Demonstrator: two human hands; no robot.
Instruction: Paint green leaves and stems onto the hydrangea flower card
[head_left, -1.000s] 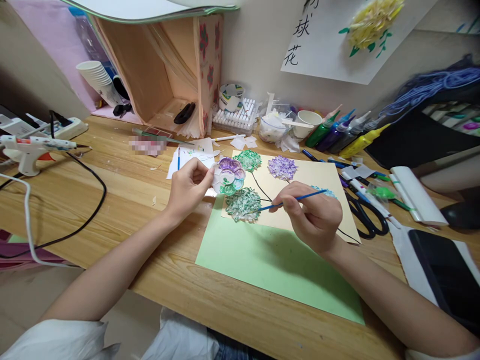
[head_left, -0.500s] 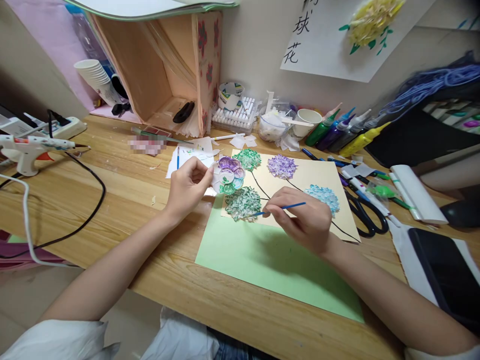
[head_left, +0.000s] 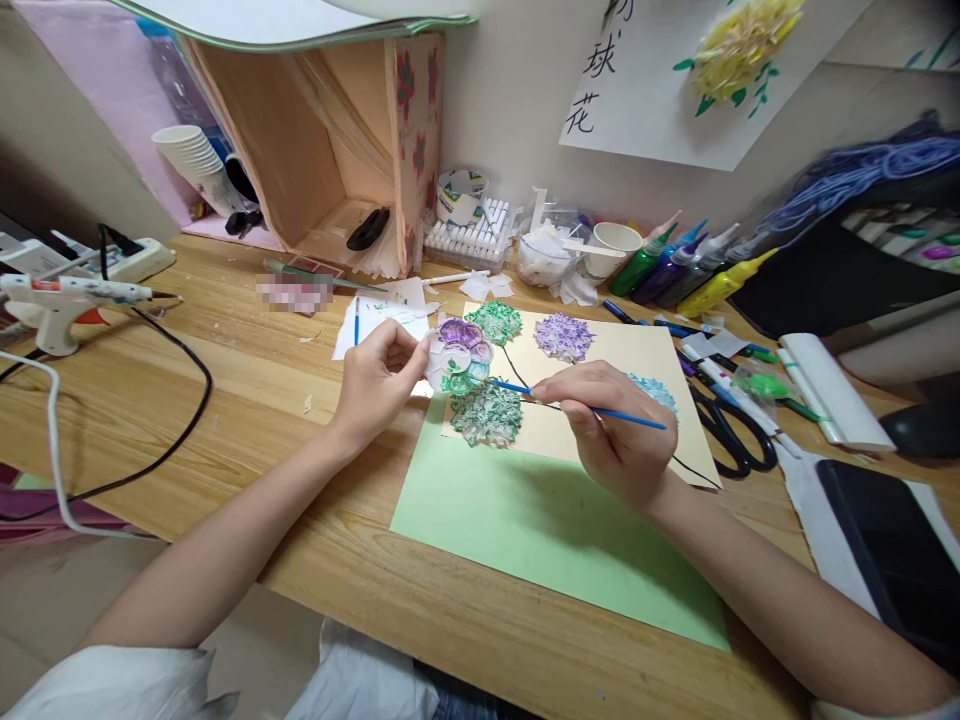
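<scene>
While right hand (head_left: 626,430) pinches, paintbrush (head_left: 514,387) aslant — tip upper-left, by palette (head_left: 456,358)

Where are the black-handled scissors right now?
Head view, right side: the black-handled scissors lie on the wooden desk at the cream sheet's right edge, left of the black phone.

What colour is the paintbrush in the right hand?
The paintbrush in the right hand is blue, clearest in the head view.

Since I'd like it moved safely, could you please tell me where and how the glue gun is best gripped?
Best by its white handle, probably from the near left: the handle juts toward the person's edge, while the nozzle points right, away from that approach.
</scene>
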